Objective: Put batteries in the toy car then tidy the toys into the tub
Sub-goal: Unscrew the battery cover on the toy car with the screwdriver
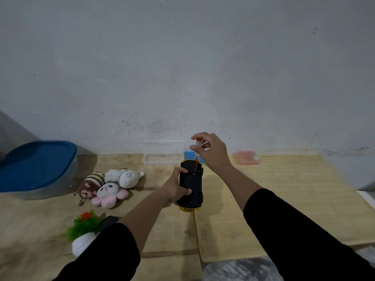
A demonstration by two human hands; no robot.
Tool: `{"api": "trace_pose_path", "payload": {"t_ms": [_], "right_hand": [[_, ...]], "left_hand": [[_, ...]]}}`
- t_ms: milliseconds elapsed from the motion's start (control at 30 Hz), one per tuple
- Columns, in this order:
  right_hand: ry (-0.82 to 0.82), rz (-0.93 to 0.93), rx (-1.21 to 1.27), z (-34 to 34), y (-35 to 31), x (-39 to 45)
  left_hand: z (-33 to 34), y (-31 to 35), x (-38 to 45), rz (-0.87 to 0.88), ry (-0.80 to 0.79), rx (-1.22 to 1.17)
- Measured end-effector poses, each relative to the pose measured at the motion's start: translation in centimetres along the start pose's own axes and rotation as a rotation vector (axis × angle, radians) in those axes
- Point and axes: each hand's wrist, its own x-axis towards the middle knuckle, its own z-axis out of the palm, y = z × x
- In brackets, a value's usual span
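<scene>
— While the toy car lay upside down on the wooden boards, black underside up with yellow at both ends, could any writing be read on it?

— None that I could make out. The left hand gripped its side, fingers curled round the body. The right hand pinched the clear handle of a small screwdriver, its red shaft standing on the far end of the chassis.

— How much room lay around it?

— Bare board stretched to the right of the car, as far as the edge. Just behind the car, by the wall, stood a clear plastic box and something blue; a pink case lay further right.

— And the containers?

— The tub sat far left with its blue lid on; contents hidden. Three plush toys lay between it and the car, touching one another. A small potted plant stood nearer, by the left sleeve
</scene>
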Motion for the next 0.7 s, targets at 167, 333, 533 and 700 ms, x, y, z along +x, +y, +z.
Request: {"api": "trace_pose_path", "payload": {"t_ms": [167, 333, 533, 700], "right_hand": [[-0.023, 0.034, 0.050, 0.20, 0.12, 0.04], [-0.026, 0.029, 0.072, 0.22, 0.04, -0.03], [0.002, 0.080, 0.144, 0.29, 0.47, -0.11], [0.114, 0.123, 0.188, 0.10, 0.94, -0.73]], "left_hand": [[-0.23, -0.12, 0.02, 0.003, -0.002, 0.009], [-0.32, -0.01, -0.11, 0.032, -0.033, 0.013], [-0.26, -0.29, -0.21, 0.035, -0.040, 0.012], [-0.09, -0.39, -0.03, 0.046, -0.049, 0.053]]}}
